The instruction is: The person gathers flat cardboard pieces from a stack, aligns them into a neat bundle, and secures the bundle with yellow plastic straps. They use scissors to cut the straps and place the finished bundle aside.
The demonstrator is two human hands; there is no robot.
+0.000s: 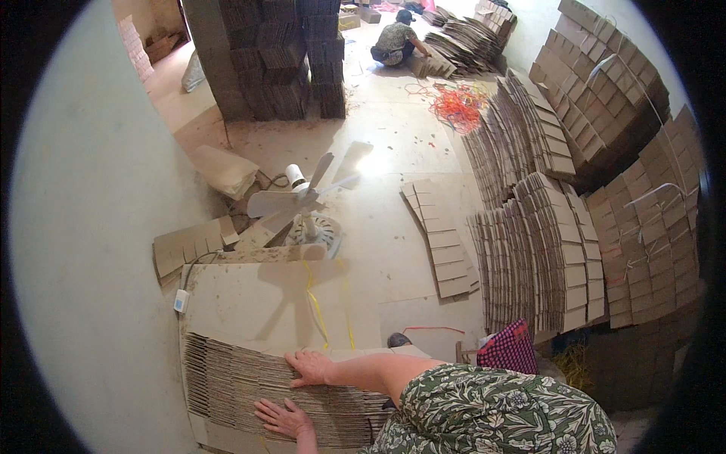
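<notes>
A long row of thin brown cardboard pieces (227, 378) lies packed side by side in front of me, edges upward. My right hand (308, 368) rests on the far side of the row, fingers spread. Nearer to me, my left hand (283, 418) lies flat on the same row, fingers stretched out. Neither hand grasps anything. Beyond the row is a flat pale board (234, 303), with a yellow strap (315, 306) running across it toward the cardboard.
A standing fan (306, 200) is past the board. Slotted cardboard sheets (439, 242) lie on the floor, with stacked cardboard bundles (560, 257) at right and dark stacks (280, 60) behind. Orange strapping (457, 106) lies tangled near a crouching person (397, 41). A checked cloth (508, 348) is beside me.
</notes>
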